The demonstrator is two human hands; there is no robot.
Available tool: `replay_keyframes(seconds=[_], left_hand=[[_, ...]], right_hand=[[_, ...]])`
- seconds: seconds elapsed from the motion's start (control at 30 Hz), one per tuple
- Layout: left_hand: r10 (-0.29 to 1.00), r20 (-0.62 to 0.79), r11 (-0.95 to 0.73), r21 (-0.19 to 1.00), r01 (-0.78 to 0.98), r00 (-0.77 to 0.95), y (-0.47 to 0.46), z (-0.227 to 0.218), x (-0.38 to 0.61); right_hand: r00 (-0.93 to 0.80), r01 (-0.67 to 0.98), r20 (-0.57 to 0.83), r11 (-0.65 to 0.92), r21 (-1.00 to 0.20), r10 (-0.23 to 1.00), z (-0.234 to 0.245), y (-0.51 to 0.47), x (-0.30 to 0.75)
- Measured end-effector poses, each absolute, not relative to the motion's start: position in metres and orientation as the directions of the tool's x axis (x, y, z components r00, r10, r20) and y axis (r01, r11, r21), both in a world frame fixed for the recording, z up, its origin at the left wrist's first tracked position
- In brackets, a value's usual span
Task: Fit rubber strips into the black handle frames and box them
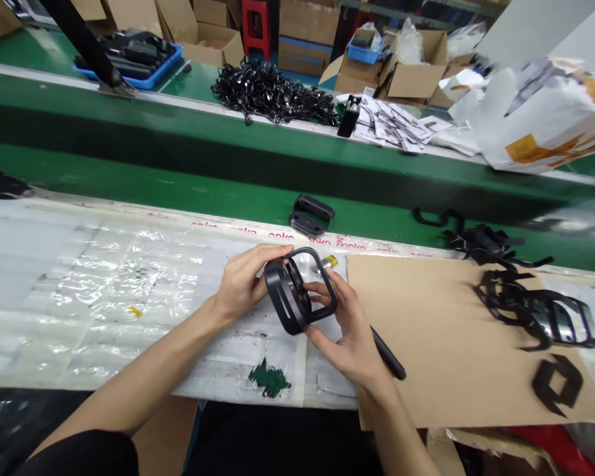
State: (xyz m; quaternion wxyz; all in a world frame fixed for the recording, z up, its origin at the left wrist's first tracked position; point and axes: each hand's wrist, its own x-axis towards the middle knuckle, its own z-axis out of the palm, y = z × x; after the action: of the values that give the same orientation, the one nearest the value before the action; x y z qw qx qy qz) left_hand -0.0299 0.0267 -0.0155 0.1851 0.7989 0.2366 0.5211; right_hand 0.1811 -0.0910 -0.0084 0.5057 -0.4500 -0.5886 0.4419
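Note:
My left hand (242,281) and my right hand (342,330) both grip a black plastic rounded-rectangular frame (277,297) above the plastic-covered bench (104,284). Its far side is partly hidden by my fingers. A black marker pen (387,354) lies just beyond my right wrist, at the edge of a brown cardboard sheet (441,337). On that sheet, to my right, lie a tangled heap of similar black parts (530,311) and a separate black piece (558,383). A small yellow item (330,262) shows behind the frame.
A green conveyor belt (178,175) runs behind the bench, with a black part (311,215) on it. Farther back are a heap of black cords (272,92), a blue tray (129,59), stacked papers (391,125), cardboard boxes (411,66) and a white bag (545,119).

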Motion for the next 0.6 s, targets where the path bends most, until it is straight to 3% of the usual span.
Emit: replay_keyframes(seconds=[0.17,0.27,0.4,0.6], left_hand=[[0.534,0.763,-0.845,0.487,0.221,0.364,0.028,-0.014,-0.033],[0.522,0.771,-0.853,0.466,0.234,0.366,0.029,-0.013,-0.032],[0.471,0.808,-0.881,0.411,0.235,0.353,0.029,-0.009,-0.028],[0.385,0.856,-0.922,0.338,0.189,0.346,0.023,-0.005,-0.024]], right_hand=[[-0.068,0.003,0.135,0.136,-0.991,0.988,-0.006,-0.092,0.181],[0.039,0.158,0.033,0.027,-0.987,0.999,-0.008,-0.092,0.183],[0.091,0.467,-0.076,-0.11,-0.877,0.993,-0.007,-0.088,0.181],[0.101,0.485,-0.143,-0.174,-0.857,0.985,-0.003,-0.076,0.179]])
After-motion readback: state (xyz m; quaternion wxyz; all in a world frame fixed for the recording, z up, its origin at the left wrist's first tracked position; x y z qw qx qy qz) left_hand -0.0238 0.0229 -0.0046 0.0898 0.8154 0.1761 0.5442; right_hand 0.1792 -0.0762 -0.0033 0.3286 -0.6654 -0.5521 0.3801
